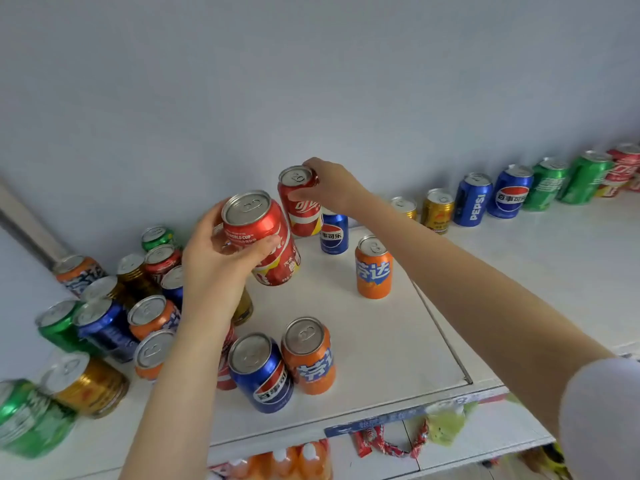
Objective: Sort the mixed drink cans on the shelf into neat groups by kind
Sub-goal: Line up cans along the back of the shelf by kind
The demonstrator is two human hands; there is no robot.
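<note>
Over the white shelf [381,341], my left hand [221,261] grips a tilted red cola can [268,237], fingers and thumb curled round its side. My right hand [332,188] pinches a second red can [301,207] near its top, just beside a blue Pepsi can [334,237].

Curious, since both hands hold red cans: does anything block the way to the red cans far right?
Nothing visible does: the shelf beside the wall row lies open from the left hand and right hand to the far red cans.
</note>
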